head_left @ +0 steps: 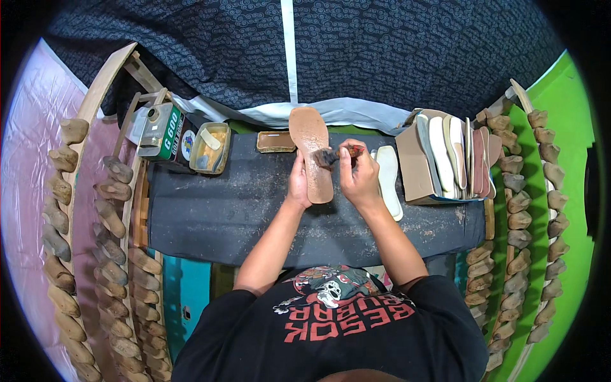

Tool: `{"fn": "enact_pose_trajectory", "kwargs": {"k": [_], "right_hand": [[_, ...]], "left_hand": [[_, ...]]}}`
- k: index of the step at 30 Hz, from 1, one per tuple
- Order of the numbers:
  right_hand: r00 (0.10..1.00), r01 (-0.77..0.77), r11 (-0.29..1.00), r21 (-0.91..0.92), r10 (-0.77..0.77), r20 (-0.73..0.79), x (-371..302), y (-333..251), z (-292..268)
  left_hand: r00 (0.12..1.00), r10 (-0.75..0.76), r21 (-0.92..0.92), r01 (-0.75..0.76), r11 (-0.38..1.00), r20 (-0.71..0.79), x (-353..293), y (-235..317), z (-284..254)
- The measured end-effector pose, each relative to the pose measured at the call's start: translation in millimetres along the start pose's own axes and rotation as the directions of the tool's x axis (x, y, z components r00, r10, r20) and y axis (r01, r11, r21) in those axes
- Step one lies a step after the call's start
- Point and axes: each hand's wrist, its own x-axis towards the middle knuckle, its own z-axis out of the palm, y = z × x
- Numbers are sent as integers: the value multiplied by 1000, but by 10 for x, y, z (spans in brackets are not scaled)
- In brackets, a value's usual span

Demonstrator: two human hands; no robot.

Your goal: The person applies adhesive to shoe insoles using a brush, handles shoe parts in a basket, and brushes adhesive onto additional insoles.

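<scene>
Clasping the brown sole [308, 143] above the table [242, 213], toward its far edge, the left hand [298, 183] is closed round one side; the right hand [361, 178] pinches a dark brush [327, 158] against it. A carton [415, 167] of insoles [438, 156] stands near the right edge.

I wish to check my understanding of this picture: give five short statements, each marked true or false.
1. The left-hand grip holds the tan, sole-shaped piece. True.
2. The right-hand grip holds nothing. False: it holds a dark-bristled brush.
3. The open, brown cardboard box stands left of the tan piece. False: the box stands to its right.
4. A white, flat, sole-shaped piece lies on the dark, cloth-covered table. True.
5. The brownish, foot-shaped blocks line only the left side. False: these blocks line both sides.
</scene>
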Motion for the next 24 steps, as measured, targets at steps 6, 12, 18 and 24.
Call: {"fn": "enact_pose_trajectory", "kwargs": {"k": [6, 12, 18, 24], "right_hand": [[993, -63, 998, -11, 64, 95, -242, -92, 29], [967, -155, 986, 66, 138, 214, -302, -58, 101], [992, -57, 998, 38, 53, 112, 4, 128, 193], [986, -7, 999, 34, 1, 165, -132, 62, 207]], "left_hand": [[998, 69, 38, -69, 997, -6, -56, 69, -142], [989, 127, 32, -124, 992, -81, -107, 226, -213], [989, 71, 1, -72, 997, -126, -244, 149, -267], [974, 112, 12, -112, 994, -196, -294, 211, -279]]}}
